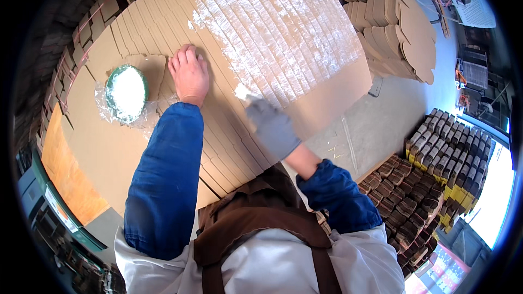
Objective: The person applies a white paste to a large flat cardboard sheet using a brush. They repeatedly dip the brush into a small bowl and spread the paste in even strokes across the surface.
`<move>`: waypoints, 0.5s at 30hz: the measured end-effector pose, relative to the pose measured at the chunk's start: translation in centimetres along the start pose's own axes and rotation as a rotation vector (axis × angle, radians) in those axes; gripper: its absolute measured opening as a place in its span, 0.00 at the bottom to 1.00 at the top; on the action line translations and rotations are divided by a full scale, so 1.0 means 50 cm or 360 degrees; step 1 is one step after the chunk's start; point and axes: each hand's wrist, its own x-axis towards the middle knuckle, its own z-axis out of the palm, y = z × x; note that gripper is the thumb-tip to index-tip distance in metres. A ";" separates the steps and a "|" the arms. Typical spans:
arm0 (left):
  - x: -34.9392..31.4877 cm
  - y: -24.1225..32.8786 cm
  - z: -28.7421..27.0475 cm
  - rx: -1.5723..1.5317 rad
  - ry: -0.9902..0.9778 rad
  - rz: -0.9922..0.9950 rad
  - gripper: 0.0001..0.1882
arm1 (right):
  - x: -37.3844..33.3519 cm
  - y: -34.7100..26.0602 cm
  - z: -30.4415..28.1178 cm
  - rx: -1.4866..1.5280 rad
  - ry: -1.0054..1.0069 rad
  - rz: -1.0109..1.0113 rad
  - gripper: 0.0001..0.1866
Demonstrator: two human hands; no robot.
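Observation:
Overlapping cardboard sheets [155, 30] lie fanned out in a row of narrow steps in front of me. White paste [283, 27] is smeared in streaks over their far right part. My left hand [189, 73], bare, rests on the sheets with its fingers slightly bent and nothing in them. In a grey glove, my right hand [271, 125] is closed around a small tool with a white, paste-covered end [241, 91], whose kind I cannot make out. That end is at the lower left border of the smeared area. A green round tub of white paste [127, 92] stands left of my left hand.
Clear plastic film [103, 100] surrounds the tub. Stacked cardboard pieces [389, 27] stand at the far right. On the right are bundled brown cardboard stacks [400, 196] and grey-and-yellow stacks [452, 144]. An orange-brown board [68, 166] is at the left.

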 end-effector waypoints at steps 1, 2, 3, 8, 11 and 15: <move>-0.003 0.002 0.002 0.0001 -0.0015 -0.0005 0.16 | 0.008 0.072 -0.009 -0.0085 -0.0010 0.0134 0.13; -0.002 0.000 -0.002 0.0017 -0.0026 0.0016 0.16 | 0.026 0.154 -0.034 -0.0147 -0.0035 0.0278 0.14; -0.005 -0.003 -0.003 0.0017 -0.0042 0.0008 0.16 | 0.055 0.208 -0.066 -0.0032 -0.0054 0.0620 0.15; -0.004 0.001 0.000 0.0020 -0.0012 0.0002 0.16 | 0.067 0.104 -0.107 0.0206 -0.0104 0.0217 0.15; 0.002 0.007 0.003 -0.0013 -0.0008 0.0041 0.16 | 0.084 0.219 -0.070 0.0013 -0.0064 0.0284 0.15; -0.012 -0.008 -0.004 0.0017 -0.0028 -0.0005 0.16 | 0.155 0.171 -0.111 0.0291 0.0113 0.0478 0.07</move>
